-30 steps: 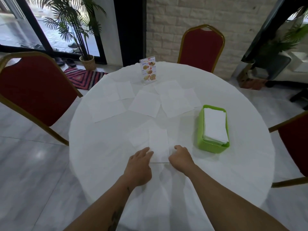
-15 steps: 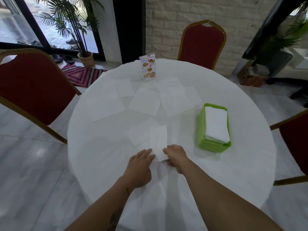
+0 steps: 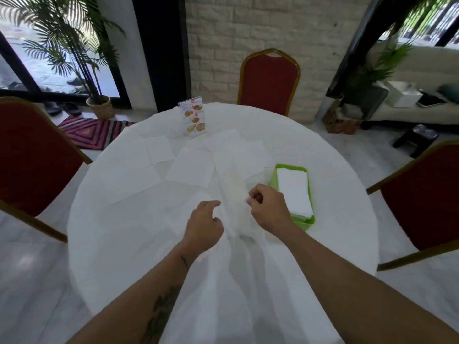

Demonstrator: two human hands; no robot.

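white table (image 3: 119,234) | right grip (image 3: 268,209) pinches napkin (image 3: 232,186) | left grip (image 3: 205,225) loose, empty

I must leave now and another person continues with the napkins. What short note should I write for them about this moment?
Right hand pinches the folded napkin, raised over the table.
Left hand is loosely curled beside it, holding nothing.
Done: a stack of folded napkins lies in the green tray.
Left: probably put this napkin on the stack, then fold the flat napkins spread near the menu stand.
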